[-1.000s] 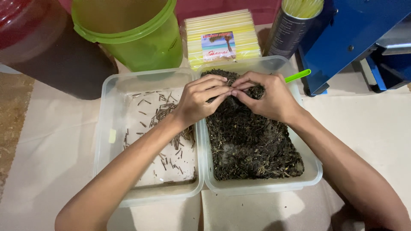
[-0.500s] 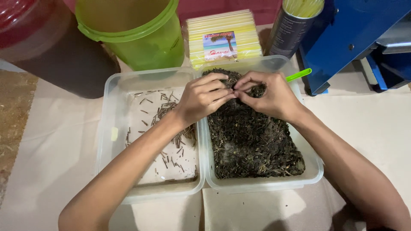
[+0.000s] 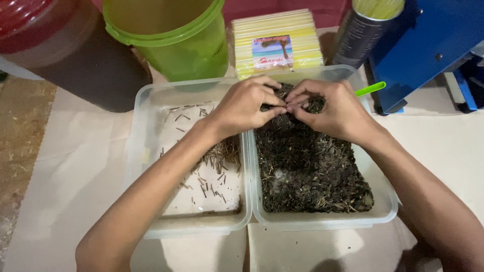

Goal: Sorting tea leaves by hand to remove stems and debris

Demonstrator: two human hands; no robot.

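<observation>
1. Our left hand [image 3: 245, 107] and right hand [image 3: 334, 110] meet fingertip to fingertip over the far end of the right-hand clear tub [image 3: 322, 219]. Both are curled with fingers pressed together, pinching at something small between them; the piece itself is too small to make out.

2. Just under the fingertips lies the dark loose leaf matter [image 3: 307, 166] that fills the right tub almost wall to wall, with pale twiggy bits mixed through it.

3. Our left forearm crosses over the left-hand clear tub [image 3: 151, 126], which touches the right one along their shared wall. It holds only a thin scatter of short brown stalks [image 3: 214, 161] on a mostly bare white floor, thickest near that shared wall.

4. We judge the step in hand to be picking stalks out of the leaf pile, and the sorting looks far from finished, given how full the right tub is.

5. The next move, as we judge it, calls for a firm pinch and a short carry leftward over the shared wall.

6. Farther out stand a green bucket [image 3: 171, 40], a pack of yellow straws [image 3: 277, 43], a dark jar [image 3: 75, 55], a tin of straws [image 3: 365, 35] and a blue machine [image 3: 428, 45]; a green handle [image 3: 370, 89] pokes out behind our right hand.
</observation>
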